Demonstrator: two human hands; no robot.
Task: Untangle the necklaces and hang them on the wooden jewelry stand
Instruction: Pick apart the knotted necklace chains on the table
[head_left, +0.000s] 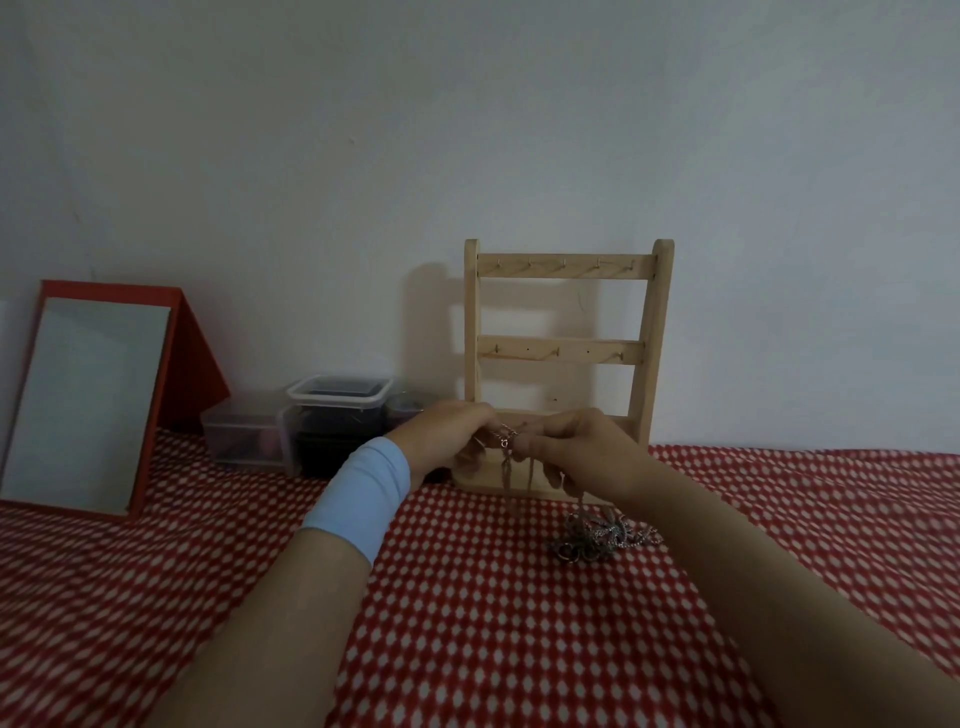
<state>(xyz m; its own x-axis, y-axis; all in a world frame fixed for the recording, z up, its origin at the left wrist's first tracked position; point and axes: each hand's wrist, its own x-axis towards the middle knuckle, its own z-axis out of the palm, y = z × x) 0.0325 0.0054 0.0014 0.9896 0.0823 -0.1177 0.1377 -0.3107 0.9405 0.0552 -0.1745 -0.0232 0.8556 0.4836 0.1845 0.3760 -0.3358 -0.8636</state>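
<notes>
A wooden jewelry stand (566, 312) with two hooked crossbars stands upright against the wall; no chains hang on its hooks. In front of its base my left hand (447, 439) and my right hand (576, 449) meet, both pinching the clasp end of a thin silver necklace (506, 457), whose strands hang down between them. Another strand runs from my right hand down to a tangled pile of necklaces (597, 535) lying on the cloth just under my right forearm. A light blue band wraps my left wrist.
A red cloth with white dots (493, 623) covers the surface. A red-framed mirror (88, 405) leans at the far left. Clear plastic boxes (332, 421) with dark contents sit left of the stand. A plain wall rises behind.
</notes>
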